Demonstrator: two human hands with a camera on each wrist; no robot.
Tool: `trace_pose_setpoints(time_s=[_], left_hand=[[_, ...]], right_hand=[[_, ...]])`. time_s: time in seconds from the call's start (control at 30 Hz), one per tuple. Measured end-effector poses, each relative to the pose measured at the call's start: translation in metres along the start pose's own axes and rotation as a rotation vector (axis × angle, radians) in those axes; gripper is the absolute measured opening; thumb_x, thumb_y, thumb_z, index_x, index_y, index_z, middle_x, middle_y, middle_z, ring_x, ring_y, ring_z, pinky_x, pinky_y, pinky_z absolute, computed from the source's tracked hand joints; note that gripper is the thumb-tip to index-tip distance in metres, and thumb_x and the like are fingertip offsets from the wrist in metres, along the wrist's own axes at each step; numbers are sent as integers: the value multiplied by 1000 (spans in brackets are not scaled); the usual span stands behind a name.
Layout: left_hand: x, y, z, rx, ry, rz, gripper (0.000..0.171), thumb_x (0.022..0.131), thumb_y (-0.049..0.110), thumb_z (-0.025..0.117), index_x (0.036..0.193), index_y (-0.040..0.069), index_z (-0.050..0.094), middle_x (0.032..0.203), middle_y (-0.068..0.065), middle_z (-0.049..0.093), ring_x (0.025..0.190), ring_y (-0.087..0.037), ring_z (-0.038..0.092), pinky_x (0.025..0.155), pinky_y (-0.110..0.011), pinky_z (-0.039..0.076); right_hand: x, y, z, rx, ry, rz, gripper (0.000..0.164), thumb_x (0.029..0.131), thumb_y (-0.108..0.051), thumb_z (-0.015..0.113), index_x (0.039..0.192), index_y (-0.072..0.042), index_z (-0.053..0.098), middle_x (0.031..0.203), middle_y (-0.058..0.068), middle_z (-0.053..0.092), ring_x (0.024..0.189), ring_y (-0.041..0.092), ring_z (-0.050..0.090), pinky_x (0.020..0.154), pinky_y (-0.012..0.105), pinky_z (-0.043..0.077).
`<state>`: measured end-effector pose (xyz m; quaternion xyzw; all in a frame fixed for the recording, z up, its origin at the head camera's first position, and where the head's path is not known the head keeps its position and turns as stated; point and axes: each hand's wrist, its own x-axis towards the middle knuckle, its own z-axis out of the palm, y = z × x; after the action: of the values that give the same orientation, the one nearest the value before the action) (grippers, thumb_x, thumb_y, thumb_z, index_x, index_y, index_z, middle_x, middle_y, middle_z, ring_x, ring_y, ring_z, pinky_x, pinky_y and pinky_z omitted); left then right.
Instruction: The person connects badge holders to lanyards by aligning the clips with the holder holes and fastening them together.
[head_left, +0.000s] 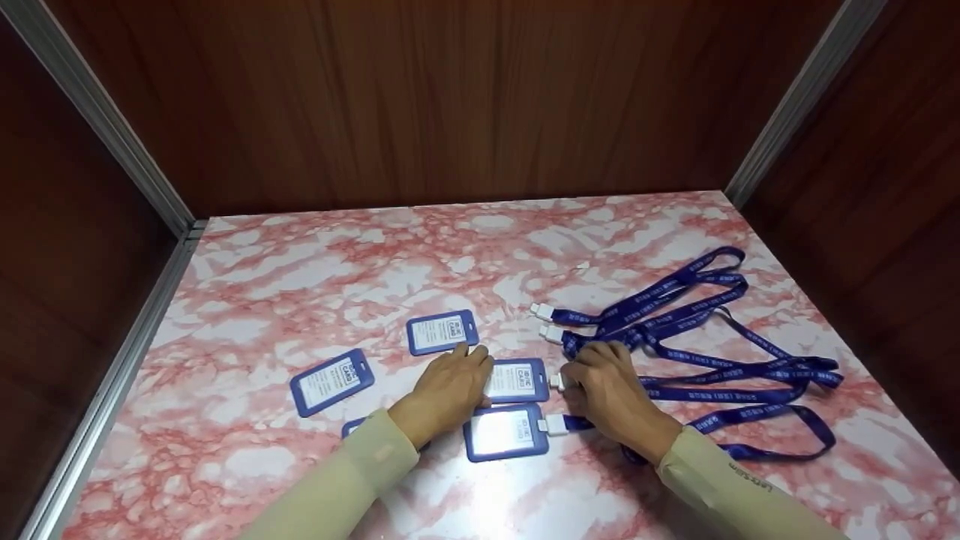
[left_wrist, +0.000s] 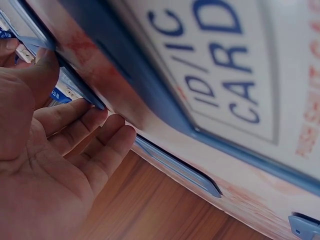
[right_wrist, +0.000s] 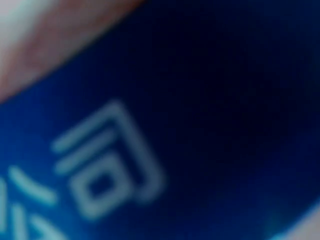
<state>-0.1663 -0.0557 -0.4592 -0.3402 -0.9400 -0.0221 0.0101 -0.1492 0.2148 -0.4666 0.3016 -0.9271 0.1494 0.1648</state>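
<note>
My left hand (head_left: pixel 448 386) grips a blue-framed ID card holder (head_left: pixel 517 379) by its left end, thumb and fingers at its edges in the left wrist view. Facing the holder's slotted end, my right hand (head_left: pixel 611 390) pinches the white clip (head_left: pixel 556 382) of a blue lanyard (head_left: pixel 720 394). The clip's tip is right at the slot. Just below, a second card holder (head_left: pixel 506 454) lies joined to another lanyard's white clip (head_left: pixel 556 425). Blurred blue strap (right_wrist: pixel 110 160) with white characters fills the right wrist view.
Two loose card holders (head_left: pixel 442 348) (head_left: pixel 298 397) lie to the left, and another (head_left: pixel 351 428) is mostly hidden under my left forearm. Two more lanyard clips (head_left: pixel 543 311) (head_left: pixel 553 334) point left above my right hand. Wooden panels (head_left: pixel 450 105) wall the marbled table (head_left: pixel 300 262).
</note>
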Motion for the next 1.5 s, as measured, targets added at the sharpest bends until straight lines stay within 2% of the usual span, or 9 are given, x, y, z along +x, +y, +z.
trace_pose_setpoints(time_s=[0.17, 0.47, 0.6, 0.8, 1.0, 1.17, 1.33, 1.5], left_hand=[[0, 0, 0, -4, -1, -2, 50, 92, 39, 76, 127, 5, 63, 123, -6, 61, 109, -27, 57, 87, -38, 54], [0, 1, -1, -19, 16, -1, 50, 91, 37, 77, 126, 5, 63, 122, -6, 61, 109, -28, 58, 88, -39, 54], [1, 1, -1, -33, -2, 0, 51, 93, 36, 75, 130, 4, 62, 126, -7, 61, 116, -31, 58, 94, -40, 54], [2, 1, -2, -46, -23, -5, 55, 95, 35, 74, 136, 3, 59, 134, -9, 60, 126, -35, 55, 100, -43, 51], [2, 1, 0, -49, -6, -7, 53, 93, 34, 75, 134, 4, 61, 132, -9, 60, 126, -36, 56, 98, -43, 52], [1, 1, 1, -33, 5, -4, 52, 92, 36, 75, 131, 4, 62, 126, -7, 61, 118, -31, 57, 93, -41, 54], [0, 1, 1, -24, 3, -6, 53, 93, 38, 74, 132, 4, 61, 128, -8, 60, 119, -31, 57, 95, -40, 53], [0, 1, 2, -20, -7, -5, 55, 94, 38, 73, 135, 3, 60, 132, -9, 60, 123, -33, 56, 99, -40, 52]], right_hand=[[3, -2, 0, -26, -1, 7, 24, 72, -6, 89, 78, -17, 68, 84, -3, 65, 94, 25, 58, 93, 49, 39], [5, -2, 2, -39, 3, 7, 26, 69, -4, 89, 75, -17, 67, 84, -2, 65, 95, 27, 58, 95, 53, 39], [5, -1, 5, -51, 27, -11, 28, 66, -3, 88, 73, -17, 65, 82, -2, 64, 94, 28, 58, 93, 53, 40], [6, -3, 5, -33, 25, -13, 29, 67, -2, 88, 72, -17, 63, 81, -1, 61, 93, 30, 58, 92, 54, 40], [8, -5, 6, -34, 29, -8, 29, 65, 0, 85, 70, -17, 62, 79, -2, 58, 91, 29, 56, 87, 50, 39], [10, -7, 8, -51, 37, 3, 30, 60, 0, 84, 69, -18, 63, 78, -2, 59, 89, 27, 56, 83, 47, 38], [13, -9, 10, -51, 22, 27, 29, 57, 3, 81, 67, -17, 62, 75, -3, 59, 88, 27, 57, 82, 46, 38], [16, -10, 10, -59, -6, 39, 34, 53, -1, 87, 66, -18, 61, 73, -5, 55, 86, 25, 55, 81, 44, 36]])
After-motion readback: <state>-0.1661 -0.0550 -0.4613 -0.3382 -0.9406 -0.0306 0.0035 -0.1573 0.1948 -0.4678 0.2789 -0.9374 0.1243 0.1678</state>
